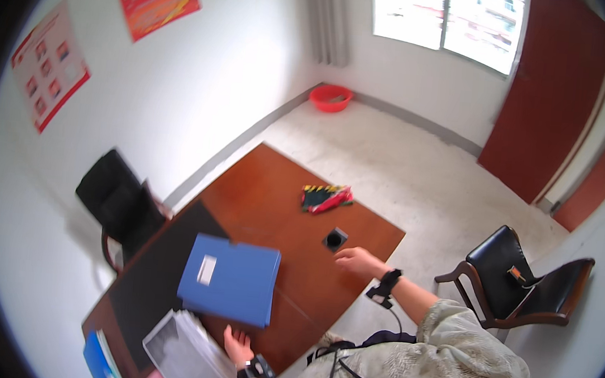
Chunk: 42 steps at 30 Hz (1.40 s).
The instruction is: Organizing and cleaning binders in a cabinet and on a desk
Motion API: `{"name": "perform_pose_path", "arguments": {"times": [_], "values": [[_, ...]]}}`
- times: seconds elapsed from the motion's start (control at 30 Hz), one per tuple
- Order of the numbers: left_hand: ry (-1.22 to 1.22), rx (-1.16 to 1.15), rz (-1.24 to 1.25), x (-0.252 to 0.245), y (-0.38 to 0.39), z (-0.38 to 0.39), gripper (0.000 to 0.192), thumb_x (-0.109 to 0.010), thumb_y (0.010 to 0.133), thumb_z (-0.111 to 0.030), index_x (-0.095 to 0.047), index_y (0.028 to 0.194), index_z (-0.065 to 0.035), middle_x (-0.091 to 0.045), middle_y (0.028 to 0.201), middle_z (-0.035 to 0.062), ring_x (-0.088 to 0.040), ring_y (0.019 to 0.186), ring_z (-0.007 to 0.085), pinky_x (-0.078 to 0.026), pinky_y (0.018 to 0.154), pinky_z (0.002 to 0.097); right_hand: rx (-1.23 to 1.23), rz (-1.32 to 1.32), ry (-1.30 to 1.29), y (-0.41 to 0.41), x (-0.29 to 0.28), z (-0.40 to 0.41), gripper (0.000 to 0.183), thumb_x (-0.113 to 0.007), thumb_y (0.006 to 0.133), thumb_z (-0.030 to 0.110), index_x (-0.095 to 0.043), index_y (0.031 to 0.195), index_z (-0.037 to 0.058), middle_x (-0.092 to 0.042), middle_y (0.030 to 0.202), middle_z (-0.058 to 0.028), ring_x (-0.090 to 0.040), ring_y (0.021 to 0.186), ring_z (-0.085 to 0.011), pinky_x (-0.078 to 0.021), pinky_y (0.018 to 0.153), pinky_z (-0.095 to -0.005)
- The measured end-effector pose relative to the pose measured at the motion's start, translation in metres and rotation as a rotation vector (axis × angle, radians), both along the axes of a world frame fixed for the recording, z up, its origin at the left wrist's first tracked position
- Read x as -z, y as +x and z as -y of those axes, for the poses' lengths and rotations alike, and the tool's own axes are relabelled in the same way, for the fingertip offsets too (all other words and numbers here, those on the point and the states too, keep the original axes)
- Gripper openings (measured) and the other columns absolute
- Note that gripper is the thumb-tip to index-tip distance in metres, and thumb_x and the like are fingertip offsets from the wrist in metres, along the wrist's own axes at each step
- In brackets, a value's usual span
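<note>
My left hand (pixel 238 344) holds nothing and has its fingers apart over the near side of the wooden desk (pixel 249 184). It is just below a blue file folder (pixel 232 285) with a white label. To its left lies a stack of papers (pixel 185 351) with a grey printed sheet on top. My right hand (pixel 361 261) hangs over the desk's near edge, holding nothing, its fingers stretched forward. Close to its fingertips sits a small dark square object (pixel 335 239) with a round black middle. Farther off, a crumpled red, black and yellow packet (pixel 327 198) rests on the desk.
A black office chair (pixel 116 194) stands behind the desk. At right is a black-seated wooden armchair (pixel 500 271) with a small orange item on it. A red plastic basin (pixel 331 98) sits in the floor corner. Blue folders (pixel 98 360) stand at lower left. Cables run along my body.
</note>
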<state>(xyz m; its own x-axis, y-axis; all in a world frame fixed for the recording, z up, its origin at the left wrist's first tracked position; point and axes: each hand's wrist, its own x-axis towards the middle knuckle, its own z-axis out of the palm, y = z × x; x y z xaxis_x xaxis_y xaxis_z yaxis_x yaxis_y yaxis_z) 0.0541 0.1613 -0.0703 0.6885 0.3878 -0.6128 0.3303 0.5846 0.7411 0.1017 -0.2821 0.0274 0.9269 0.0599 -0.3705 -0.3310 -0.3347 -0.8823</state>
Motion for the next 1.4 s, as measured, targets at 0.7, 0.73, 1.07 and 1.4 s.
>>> {"name": "perform_pose_path", "arguments": {"times": [0.7,0.73,1.07,1.4], "values": [[0.042,0.006,-0.007,-0.057,0.058,0.059,0.058,-0.056,0.088,-0.045,-0.05,0.127,-0.0028,-0.055,0.12,0.0119,-0.052,0.107,0.0286,-0.044,0.091,0.0451,-0.637,0.167,-0.221,0.232,0.062,-0.176,0.073,-0.048,0.085,0.062,-0.061,0.119,-0.0009,-0.061,0.119,-0.0216,-0.055,0.115,-0.0361,-0.0432,0.097,-0.0407],[0.046,-0.027,-0.012,-0.058,0.056,0.057,0.058,-0.056,0.088,-0.045,-0.05,0.127,-0.0028,-0.055,0.12,0.0119,-0.052,0.107,0.0286,-0.044,0.091,0.0451,-0.65,0.136,-0.286,0.226,0.056,-0.182,0.074,-0.049,0.084,0.064,-0.06,0.121,0.0008,-0.061,0.12,-0.0204,-0.057,0.113,-0.0354,-0.0446,0.095,-0.0399],[0.107,0.052,-0.157,-0.106,0.048,0.095,0.064,-0.06,0.085,-0.048,-0.053,0.123,0.0032,-0.057,0.122,0.0139,-0.053,0.108,0.028,-0.042,0.094,0.0401,-0.959,-0.314,-0.174,0.182,0.017,-0.095,0.092,-0.057,0.072,0.074,-0.031,0.144,0.0231,-0.065,0.095,-0.0053,-0.051,0.045,-0.0103,-0.0361,0.035,-0.0206],[0.571,0.316,0.192,-0.096,0.052,0.084,0.052,-0.071,0.081,-0.03,-0.055,0.119,0.001,-0.059,0.115,0.013,-0.056,0.104,0.0249,-0.044,0.091,0.0375,-0.571,-0.351,0.559,0.147,-0.032,-0.062,0.082,-0.075,0.08,0.036,-0.032,0.145,0.0113,-0.053,0.131,-0.0126,-0.052,0.119,-0.0237,-0.0417,0.1,-0.0376]]}}
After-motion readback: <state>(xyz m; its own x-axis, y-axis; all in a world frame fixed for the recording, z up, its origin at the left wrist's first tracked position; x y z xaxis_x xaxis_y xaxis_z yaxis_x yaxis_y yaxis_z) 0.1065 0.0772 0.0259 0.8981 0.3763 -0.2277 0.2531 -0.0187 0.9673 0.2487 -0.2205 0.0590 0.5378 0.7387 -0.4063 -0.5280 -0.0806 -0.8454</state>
